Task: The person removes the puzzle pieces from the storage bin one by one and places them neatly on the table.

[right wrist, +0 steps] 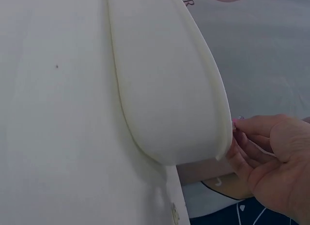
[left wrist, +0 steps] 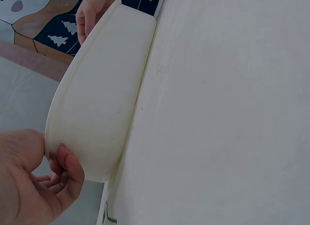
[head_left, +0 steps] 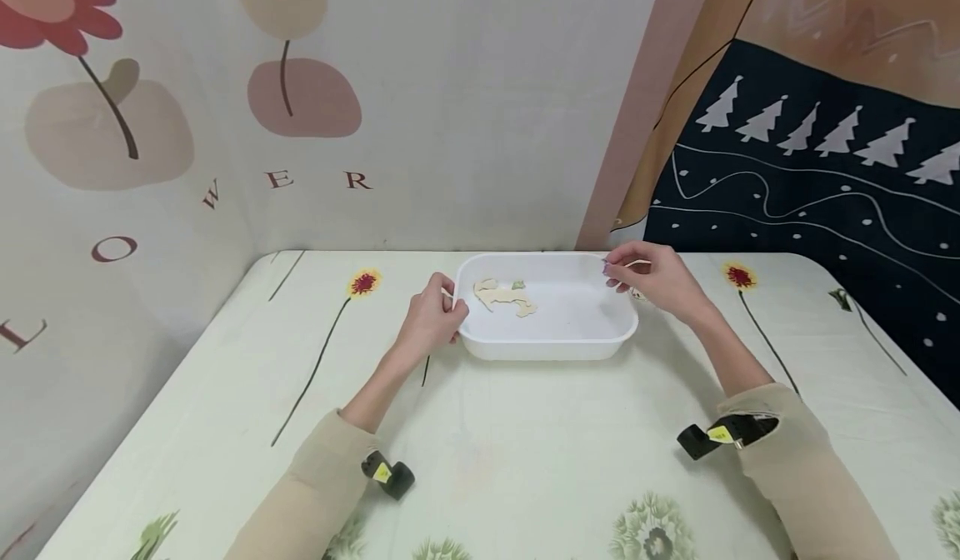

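Note:
A white plastic tray (head_left: 555,349) with rounded corners rests on the table. Inside it, toward the left, lie a flat cream-coloured cutout (head_left: 504,295) of irregular outline and a small green piece (head_left: 518,285). My left hand (head_left: 433,317) grips the tray's left rim, thumb over the edge and fingers curled outside, as the left wrist view also shows. At the far right corner, my right hand (head_left: 656,277) pinches a tiny pinkish-purple thing (right wrist: 234,125) between thumb and fingertip beside the rim. Its kind is too small to tell.
A pale cloth (head_left: 525,435) with printed flowers covers the table. Behind the far edge hangs a light curtain (head_left: 465,127) with flower prints and letters; a dark cloth with tree prints (head_left: 810,177) hangs at the right. Each sleeve carries a black wrist camera (head_left: 390,475).

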Tool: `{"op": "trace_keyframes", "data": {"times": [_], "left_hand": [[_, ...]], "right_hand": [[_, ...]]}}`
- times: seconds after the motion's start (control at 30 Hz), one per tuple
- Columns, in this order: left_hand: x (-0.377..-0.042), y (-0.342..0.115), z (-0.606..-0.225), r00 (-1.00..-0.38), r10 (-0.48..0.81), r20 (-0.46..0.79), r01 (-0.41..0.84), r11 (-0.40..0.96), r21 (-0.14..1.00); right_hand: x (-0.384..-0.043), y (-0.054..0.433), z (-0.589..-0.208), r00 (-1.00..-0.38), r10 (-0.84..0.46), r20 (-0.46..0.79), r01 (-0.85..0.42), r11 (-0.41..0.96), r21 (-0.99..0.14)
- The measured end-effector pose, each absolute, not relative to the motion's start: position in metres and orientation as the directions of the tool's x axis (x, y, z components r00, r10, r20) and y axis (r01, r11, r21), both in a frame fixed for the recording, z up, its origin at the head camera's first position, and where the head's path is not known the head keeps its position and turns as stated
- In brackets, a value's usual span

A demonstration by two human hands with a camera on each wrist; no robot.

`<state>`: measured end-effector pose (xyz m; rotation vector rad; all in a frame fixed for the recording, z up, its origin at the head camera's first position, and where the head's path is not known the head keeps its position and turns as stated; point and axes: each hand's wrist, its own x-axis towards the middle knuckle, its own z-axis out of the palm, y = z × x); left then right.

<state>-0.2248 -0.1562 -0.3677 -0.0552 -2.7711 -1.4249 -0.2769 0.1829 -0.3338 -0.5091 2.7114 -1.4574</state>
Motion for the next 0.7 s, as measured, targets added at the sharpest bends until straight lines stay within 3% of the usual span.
{"op": "trace_keyframes", "data": {"times": [0.7], "left_hand": [[-0.224, -0.155, -0.365, -0.999, 0.019, 0.033, 0.038, 0.577, 0.816]], "right_hand": [[-0.272, 0.254, -0.343, -0.982, -0.134, 0.133, -0.189, 0.656, -0.731]]}}
